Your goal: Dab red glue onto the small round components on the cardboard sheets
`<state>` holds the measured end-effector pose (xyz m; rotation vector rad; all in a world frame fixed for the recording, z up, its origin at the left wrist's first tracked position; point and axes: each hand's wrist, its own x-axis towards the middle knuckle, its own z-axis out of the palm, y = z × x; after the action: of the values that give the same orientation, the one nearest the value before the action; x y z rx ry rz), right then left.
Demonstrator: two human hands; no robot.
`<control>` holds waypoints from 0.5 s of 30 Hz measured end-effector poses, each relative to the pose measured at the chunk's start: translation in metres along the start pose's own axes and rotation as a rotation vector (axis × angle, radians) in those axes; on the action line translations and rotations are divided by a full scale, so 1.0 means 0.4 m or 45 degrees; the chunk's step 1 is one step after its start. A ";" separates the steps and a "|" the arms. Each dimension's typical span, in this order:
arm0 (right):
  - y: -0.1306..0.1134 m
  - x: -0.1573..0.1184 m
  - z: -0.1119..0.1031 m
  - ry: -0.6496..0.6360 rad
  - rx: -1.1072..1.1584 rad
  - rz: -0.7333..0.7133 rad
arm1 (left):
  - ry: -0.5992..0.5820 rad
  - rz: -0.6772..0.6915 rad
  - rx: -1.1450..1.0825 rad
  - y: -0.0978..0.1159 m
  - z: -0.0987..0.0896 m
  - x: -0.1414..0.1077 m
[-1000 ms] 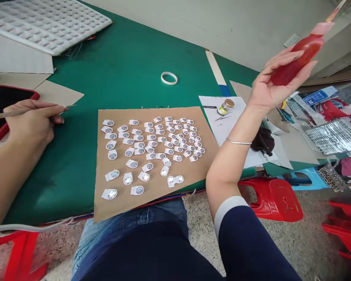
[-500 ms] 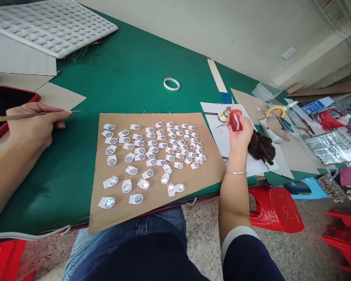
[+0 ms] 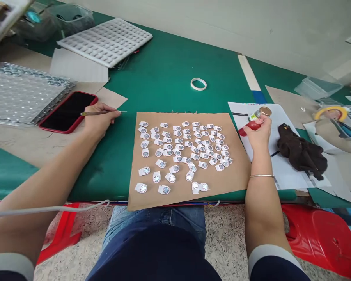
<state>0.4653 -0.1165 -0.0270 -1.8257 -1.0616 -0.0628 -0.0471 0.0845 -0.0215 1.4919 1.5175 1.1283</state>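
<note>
My left hand is closed around slim pointed tweezers, their tip toward the right, beside a red-cased phone. On the far side of a brown cardboard sheet, my right hand grips a small red squeeze bottle. The bottle lies tilted, with its body to the left; its nozzle is hidden. Just behind it stands a small jar with a gold lid. Several round silvery pieces on white paper tabs lie in loose rows across the cardboard.
A roll of white tape lies behind the cardboard. White grid trays and a clear bubbled pack are at left. To the right are white papers, a dark brown cloth bundle and yellow tape. A red stool stands below.
The view has swung left, showing more of the left side. The red bottle has tipped from upright to tilted leftward. Both hands keep their hold.
</note>
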 end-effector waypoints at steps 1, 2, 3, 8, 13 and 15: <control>-0.003 -0.001 -0.003 0.022 -0.026 0.038 | -0.011 -0.003 0.011 0.002 -0.001 -0.002; -0.006 -0.001 -0.005 0.047 -0.055 0.079 | -0.024 -0.004 0.019 0.005 -0.002 -0.004; -0.009 -0.001 -0.006 0.067 -0.083 0.116 | -0.038 -0.003 0.024 0.008 -0.002 -0.006; -0.009 0.001 -0.002 0.109 -0.128 0.202 | -0.072 0.004 0.030 0.013 0.003 -0.009; -0.025 0.003 -0.034 0.245 -0.004 0.132 | -0.048 0.049 0.005 0.010 0.005 -0.014; -0.050 -0.001 -0.057 0.391 -0.097 0.027 | -0.026 0.076 -0.011 0.012 0.002 -0.018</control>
<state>0.4603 -0.1316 -0.0012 -1.8233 -0.8323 -0.3640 -0.0441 0.0773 -0.0180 1.5469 1.4614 1.1494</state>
